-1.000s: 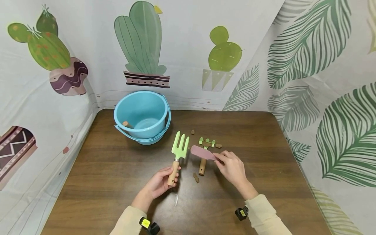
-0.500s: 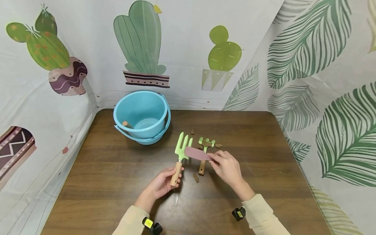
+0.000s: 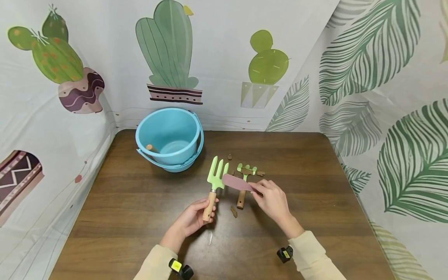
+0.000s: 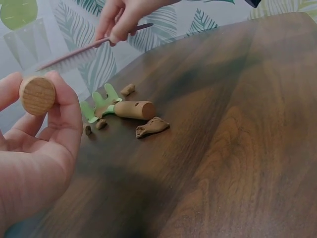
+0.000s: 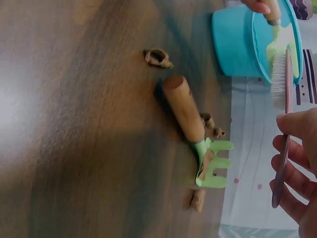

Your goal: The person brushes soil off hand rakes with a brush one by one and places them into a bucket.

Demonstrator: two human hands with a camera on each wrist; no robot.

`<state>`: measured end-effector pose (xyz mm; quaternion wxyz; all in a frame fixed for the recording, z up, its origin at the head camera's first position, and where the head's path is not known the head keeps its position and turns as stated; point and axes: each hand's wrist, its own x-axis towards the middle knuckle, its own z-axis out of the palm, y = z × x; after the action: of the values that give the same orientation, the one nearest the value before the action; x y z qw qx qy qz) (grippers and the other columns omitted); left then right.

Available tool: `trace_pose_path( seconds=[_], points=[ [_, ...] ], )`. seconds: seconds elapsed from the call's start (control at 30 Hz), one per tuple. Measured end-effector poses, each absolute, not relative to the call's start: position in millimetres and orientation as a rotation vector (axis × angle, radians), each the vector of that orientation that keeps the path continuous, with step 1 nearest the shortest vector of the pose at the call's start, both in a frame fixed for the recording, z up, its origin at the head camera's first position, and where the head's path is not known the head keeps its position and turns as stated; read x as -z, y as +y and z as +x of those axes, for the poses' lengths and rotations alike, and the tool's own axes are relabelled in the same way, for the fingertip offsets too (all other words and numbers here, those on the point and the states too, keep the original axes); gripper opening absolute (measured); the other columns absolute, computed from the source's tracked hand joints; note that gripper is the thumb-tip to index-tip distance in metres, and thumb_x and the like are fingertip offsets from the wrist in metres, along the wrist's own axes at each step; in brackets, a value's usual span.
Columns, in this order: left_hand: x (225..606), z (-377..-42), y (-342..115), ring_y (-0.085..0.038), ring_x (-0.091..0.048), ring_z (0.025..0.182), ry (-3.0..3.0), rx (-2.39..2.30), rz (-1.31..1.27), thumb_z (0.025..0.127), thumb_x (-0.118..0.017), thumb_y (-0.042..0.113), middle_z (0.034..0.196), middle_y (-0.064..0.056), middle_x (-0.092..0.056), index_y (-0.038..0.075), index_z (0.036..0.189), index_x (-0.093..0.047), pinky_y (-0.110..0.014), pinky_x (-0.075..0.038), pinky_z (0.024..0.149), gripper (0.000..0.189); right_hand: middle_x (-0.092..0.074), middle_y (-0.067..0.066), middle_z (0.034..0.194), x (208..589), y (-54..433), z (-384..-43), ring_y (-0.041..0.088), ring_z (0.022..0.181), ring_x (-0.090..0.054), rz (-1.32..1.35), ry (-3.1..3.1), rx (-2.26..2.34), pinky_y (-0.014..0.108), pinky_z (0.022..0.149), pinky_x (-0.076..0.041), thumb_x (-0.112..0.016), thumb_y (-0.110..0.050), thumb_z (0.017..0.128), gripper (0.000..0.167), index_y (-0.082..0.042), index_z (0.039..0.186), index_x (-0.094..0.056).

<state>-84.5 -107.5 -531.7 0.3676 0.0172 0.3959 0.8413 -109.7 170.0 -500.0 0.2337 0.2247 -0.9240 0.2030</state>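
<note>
My left hand (image 3: 191, 219) grips the wooden handle of a green garden fork (image 3: 214, 179), tines pointing away from me. In the left wrist view the handle's round end (image 4: 37, 95) shows between thumb and fingers. My right hand (image 3: 274, 200) pinches a pink-backed brush (image 3: 236, 182). Its white bristles (image 5: 278, 79) face the fork's head in the right wrist view. From above, the brush's tip meets the right edge of the fork; whether the bristles touch it I cannot tell. Beneath the brush, a small green hand rake (image 3: 241, 199) lies on the table.
A blue bucket (image 3: 168, 132) stands at the back left, with a wooden handle end (image 3: 151, 148) inside. Several brown clumps lie around the rake, one nearer me (image 3: 234, 212). A thin clear strip (image 3: 210, 238) lies on the brown table (image 3: 301, 163). Patterned cloth hangs behind.
The brush has moved left to the fork's edge, then shifted slightly back to the right. My left hand and the fork have moved a little to the right.
</note>
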Motion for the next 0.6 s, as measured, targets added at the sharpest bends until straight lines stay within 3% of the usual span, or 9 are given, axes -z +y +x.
trace_pose_path(
  seconds=[0.6],
  points=[
    [524, -88, -110, -0.009, -0.055, 0.074, 1.006, -2.165, 0.109, 0.099, -0.034, 0.019, 0.089, 0.002, -0.057, 0.012, 0.112, -0.055, -0.021, -0.048, 0.065, 0.025, -0.064, -0.005, 0.081, 512, 186, -107, 0.012, 0.066, -0.052, 0.559, -2.594, -0.512, 0.026, 0.051, -0.043, -0.078, -0.014, 0.071, 0.027, -0.018, 0.097, -0.073]
  ],
)
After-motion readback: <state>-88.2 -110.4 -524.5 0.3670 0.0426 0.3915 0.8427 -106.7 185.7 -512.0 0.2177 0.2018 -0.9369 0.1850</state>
